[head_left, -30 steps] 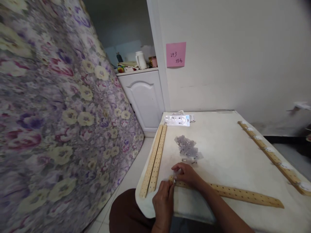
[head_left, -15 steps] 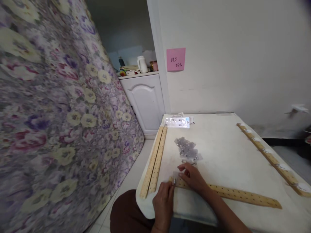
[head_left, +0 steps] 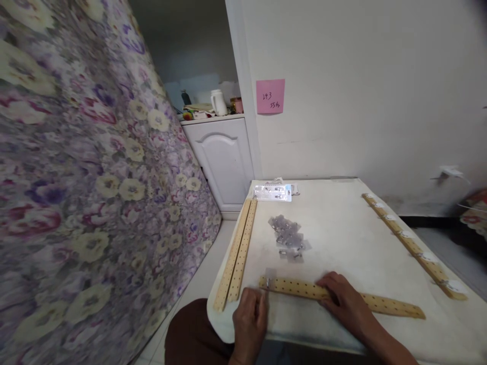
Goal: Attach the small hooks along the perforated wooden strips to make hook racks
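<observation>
A long pale wooden strip with rows of holes [head_left: 297,287] lies across the table's near side. Near its left end stands a small metal hook on a clear plastic square [head_left: 268,282]. My right hand [head_left: 344,300] grips the strip around its middle, thumb on the near edge and fingers over the far edge. My left hand [head_left: 249,315] is closed just in front of the strip's left end, fingers curled; what they hold, if anything, is hidden. Beyond the strip is a loose pile of clear squares with metal hooks [head_left: 288,234].
Two more perforated strips [head_left: 240,253] lie side by side on the left. Another strip carrying several white round pieces [head_left: 413,244] runs along the right. Packaged hooks [head_left: 272,192] rest at the table's back. A floral curtain [head_left: 114,177] hangs on the left.
My right hand has moved right from the hook by the left end to the strip's middle and closed on it. My left hand has drawn slightly back from the strip's end. The view has shifted.
</observation>
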